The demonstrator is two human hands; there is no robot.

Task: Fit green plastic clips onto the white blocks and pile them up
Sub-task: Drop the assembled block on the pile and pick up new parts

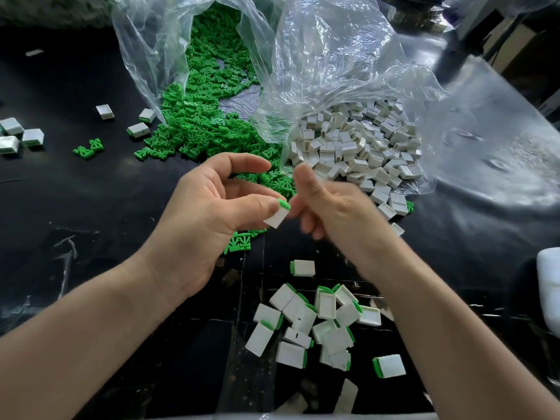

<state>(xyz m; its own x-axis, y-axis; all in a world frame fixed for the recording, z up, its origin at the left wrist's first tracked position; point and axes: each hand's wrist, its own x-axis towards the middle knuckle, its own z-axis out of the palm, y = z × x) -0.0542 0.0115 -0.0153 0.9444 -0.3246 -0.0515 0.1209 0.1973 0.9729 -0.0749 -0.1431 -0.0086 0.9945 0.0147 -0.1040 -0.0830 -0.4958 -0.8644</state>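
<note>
Pinching the block (275,217), your left hand (209,207) risks popping a half-seated clip (283,204); right hand (328,207), three o'clock, unreadable blur.

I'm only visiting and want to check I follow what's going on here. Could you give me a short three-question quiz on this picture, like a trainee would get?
1. True or false: the white block pinched in the left hand already carries a green clip.
2. Seen from the person, where does the heap of loose green clips lie against the heap of bare white blocks? A: to its left. B: to its right. C: underneath it.
3. Fill in: both heaps spill out of clear plastic ___.
Key: 1 true; 2 A; 3 bags.
</note>
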